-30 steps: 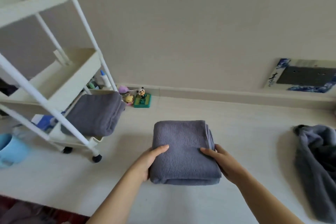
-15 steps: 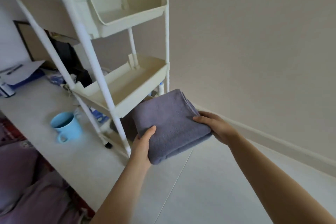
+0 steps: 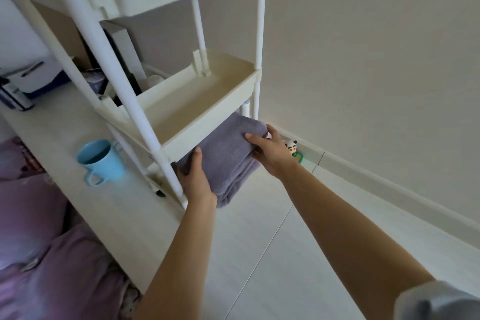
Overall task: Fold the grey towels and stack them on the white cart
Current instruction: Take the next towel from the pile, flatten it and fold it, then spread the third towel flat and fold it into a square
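At frame centre, the left hand (image 3: 197, 184) and right hand (image 3: 268, 149) grip the folded grey towel (image 3: 228, 157) by its sides, half under the white cart (image 3: 181, 109) middle tray. Risk: catching the tray edge, undoing the fold.

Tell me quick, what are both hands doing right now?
Left hand: grips the folded grey towel.
Right hand: grips the same towel's far side.
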A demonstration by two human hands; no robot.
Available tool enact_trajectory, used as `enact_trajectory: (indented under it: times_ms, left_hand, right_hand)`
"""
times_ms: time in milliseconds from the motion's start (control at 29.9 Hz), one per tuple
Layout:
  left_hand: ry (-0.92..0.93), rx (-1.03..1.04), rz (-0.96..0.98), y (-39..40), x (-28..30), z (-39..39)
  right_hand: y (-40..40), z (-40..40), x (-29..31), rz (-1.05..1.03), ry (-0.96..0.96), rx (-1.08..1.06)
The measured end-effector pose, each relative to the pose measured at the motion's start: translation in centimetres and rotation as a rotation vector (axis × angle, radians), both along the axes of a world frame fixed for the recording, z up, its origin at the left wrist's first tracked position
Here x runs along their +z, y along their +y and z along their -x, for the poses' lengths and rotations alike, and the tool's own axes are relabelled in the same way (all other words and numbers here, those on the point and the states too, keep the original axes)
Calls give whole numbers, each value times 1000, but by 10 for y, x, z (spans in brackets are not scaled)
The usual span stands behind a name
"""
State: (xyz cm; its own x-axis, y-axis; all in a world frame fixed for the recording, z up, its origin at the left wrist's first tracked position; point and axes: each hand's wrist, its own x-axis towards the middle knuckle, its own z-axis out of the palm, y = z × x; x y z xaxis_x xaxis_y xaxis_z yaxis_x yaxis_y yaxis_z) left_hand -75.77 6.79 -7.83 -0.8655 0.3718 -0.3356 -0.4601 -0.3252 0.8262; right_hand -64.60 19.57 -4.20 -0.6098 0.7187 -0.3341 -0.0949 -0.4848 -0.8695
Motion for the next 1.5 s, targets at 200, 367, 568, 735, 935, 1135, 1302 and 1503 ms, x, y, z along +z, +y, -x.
enact_trajectory:
  times_ms: [200, 367, 568, 735, 935, 1135, 1302, 1503]
  left_hand:
    - [324, 66, 379, -4, -9, -23]
    - [444, 47, 416, -7, -20, -27]
    - [429, 42, 420, -7, -7, -25]
    - [411, -55, 528, -17, 19, -48]
    - [726, -274, 654, -32, 48, -113]
    - [755, -679, 385, -35, 73, -199]
    - [697, -989, 288, -38, 79, -281]
    - [636, -1369, 245, -56, 74, -402]
  right_hand:
    - [-8, 15, -24, -111, -163, -76]
    - [-13, 13, -25, -227, -275, -87]
    - [-20, 5, -15, -301, -340, -51]
    - [-36, -20, -3, -419, -445, 25]
    - [-66, -77, 6, -447, -454, -119]
    - [-104, -192, 26, -498, -464, -386]
    - [-143, -292, 30, -471, -476, -602]
    - [-204, -419, 16, -410, -601, -900]
